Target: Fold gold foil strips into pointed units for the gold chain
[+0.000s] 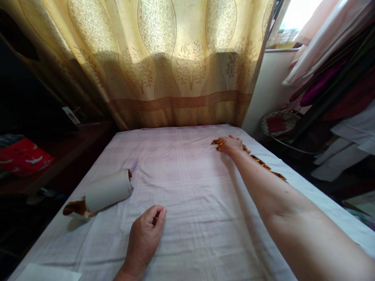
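Reaching with the right hand (231,144) to the far right part of the cloth (175,168), onto a row of shiny gold pieces (258,159). Already laid out, apparently, in a slanting line beside the forearm (260,183); no judging the remainder, with gold also showing at both ends of the pale roll (109,191) over on the left (perhaps unused stock). Lying partly under the right hand at the far end of the row, and emerging on both sides of it. Impossible to tell whether gripping a piece or merely pressing, with the underside hidden. Holding the left hand (148,234) loosely curled closed, nearest the pale roll yet apart from it, with nothing visible in its grasp.
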A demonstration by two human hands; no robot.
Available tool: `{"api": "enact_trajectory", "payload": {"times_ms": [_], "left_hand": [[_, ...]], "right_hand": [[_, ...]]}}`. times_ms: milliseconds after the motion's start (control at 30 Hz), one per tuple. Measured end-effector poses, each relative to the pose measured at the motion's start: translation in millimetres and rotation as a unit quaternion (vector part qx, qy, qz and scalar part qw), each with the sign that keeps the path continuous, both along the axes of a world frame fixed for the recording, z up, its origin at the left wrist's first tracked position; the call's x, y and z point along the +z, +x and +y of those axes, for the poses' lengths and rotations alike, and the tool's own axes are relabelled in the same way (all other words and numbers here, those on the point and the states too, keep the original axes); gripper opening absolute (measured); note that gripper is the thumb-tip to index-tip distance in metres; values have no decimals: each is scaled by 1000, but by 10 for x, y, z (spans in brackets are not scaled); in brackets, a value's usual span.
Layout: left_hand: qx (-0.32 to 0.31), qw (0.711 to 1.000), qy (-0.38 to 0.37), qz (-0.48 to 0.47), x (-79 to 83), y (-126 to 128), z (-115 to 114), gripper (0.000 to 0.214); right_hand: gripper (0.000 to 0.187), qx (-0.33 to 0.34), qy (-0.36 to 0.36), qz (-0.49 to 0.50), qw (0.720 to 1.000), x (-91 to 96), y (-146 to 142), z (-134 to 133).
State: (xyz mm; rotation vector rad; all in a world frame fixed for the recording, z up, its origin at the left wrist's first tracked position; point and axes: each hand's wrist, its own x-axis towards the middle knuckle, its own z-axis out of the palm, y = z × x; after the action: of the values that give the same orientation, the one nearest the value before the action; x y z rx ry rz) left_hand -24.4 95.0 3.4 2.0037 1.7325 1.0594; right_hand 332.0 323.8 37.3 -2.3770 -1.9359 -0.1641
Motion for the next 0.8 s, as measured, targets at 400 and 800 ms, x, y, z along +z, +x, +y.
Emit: {"api": "enact_trajectory", "payload": {"times_ms": [400,800], "left_hand": [[11,999,-29,-10,-17,-4,8,36],[37,991,-28,-126,-8,-50,34,42]], "right_hand": [[39,41,36,22,998,-28,-11,-10],[37,195,115,89,970,-224,-780,-672]]}}
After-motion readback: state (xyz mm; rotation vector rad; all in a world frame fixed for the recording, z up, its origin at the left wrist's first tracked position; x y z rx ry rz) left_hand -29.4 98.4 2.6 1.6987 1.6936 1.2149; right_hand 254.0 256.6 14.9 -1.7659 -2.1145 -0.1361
